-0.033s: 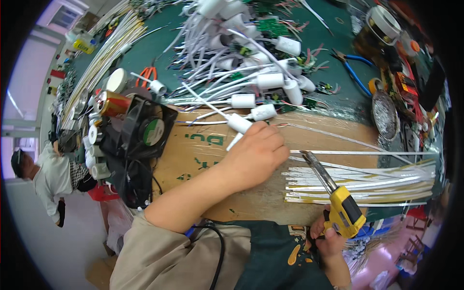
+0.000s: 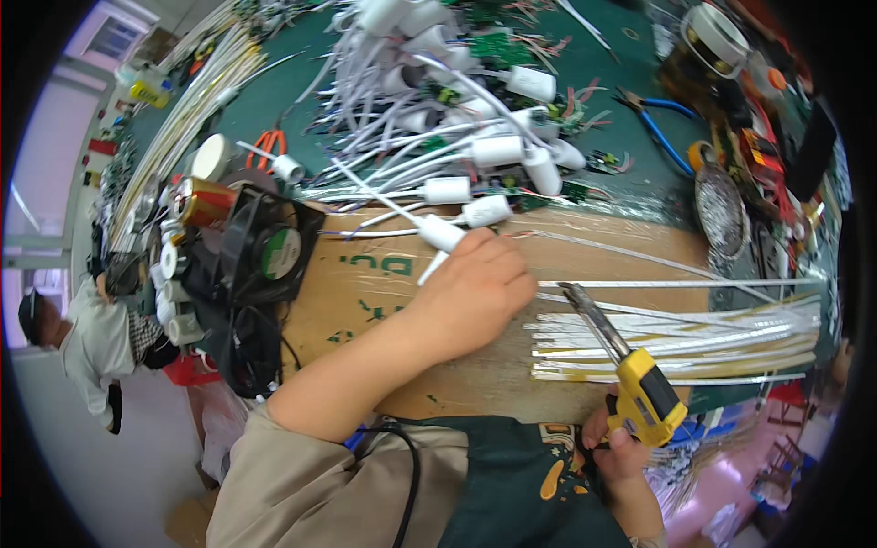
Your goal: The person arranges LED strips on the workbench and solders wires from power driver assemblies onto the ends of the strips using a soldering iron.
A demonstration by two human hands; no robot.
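Note:
My left hand (image 2: 484, 288) is closed over the brown cardboard, its fingertips turned down and hidden, so what they pinch does not show. Just past its knuckles lies a white cylindrical housing (image 2: 438, 233) with a white cable; a short white tube (image 2: 432, 268) sticks out beside the hand. From the hand's right side a thin white strip (image 2: 639, 285) runs rightward. My right hand (image 2: 621, 447) grips a yellow-and-black soldering gun (image 2: 650, 397) at the lower right. Its metal tip points up and left, close to the strip's left end; whether they touch, I cannot tell.
White housings with cables and green boards (image 2: 498, 151) are heaped at the back. Cut strips (image 2: 676, 342) lie right on the cardboard (image 2: 356, 301). A black fan (image 2: 269, 251) stands left, blue-handled pliers (image 2: 665, 132) and a metal dish (image 2: 722, 215) right. Another person (image 2: 100, 338) is far left.
The whole view has shifted slightly, so everything sits a little further left. Both hands keep their places relative to the cardboard and strips.

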